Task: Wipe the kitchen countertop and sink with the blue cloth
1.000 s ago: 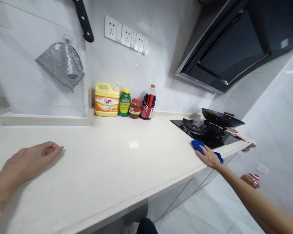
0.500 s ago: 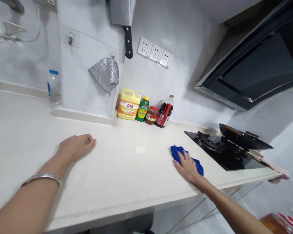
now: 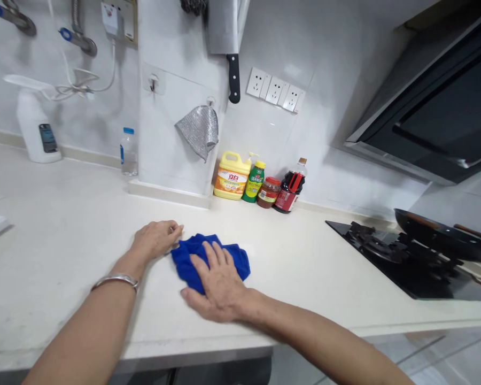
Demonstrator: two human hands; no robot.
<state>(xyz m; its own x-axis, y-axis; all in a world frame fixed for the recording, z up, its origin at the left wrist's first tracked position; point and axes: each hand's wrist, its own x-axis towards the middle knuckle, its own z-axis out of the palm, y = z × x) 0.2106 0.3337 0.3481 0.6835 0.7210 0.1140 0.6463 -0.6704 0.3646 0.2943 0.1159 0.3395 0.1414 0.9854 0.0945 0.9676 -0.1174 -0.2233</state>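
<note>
A crumpled blue cleaning cloth (image 3: 238, 258) lies on the pale countertop (image 3: 288, 278) in front of me. My right hand (image 3: 218, 283) presses down on it from above, fingers laid over the fabric and thumb out to the side on the near left. Just left of the cloth, my left hand (image 3: 156, 238) rests on the counter with its fingers curled into a loose fist, nothing visible in them. A silver bangle (image 3: 116, 279) circles the left wrist.
Against the back wall stand a yellow detergent jug (image 3: 231, 179), a green bottle (image 3: 254, 183), a red-lidded jar (image 3: 269, 193) and a dark sauce bottle (image 3: 291, 187). A gas stove (image 3: 396, 256) with a wok (image 3: 444, 232) is at right. A cleaver (image 3: 233, 77) hangs above.
My right hand has swept the blue cloth leftward across the counter, from near the stove to beside my left hand. The left hand stays curled on the counter. The view has turned left.
</note>
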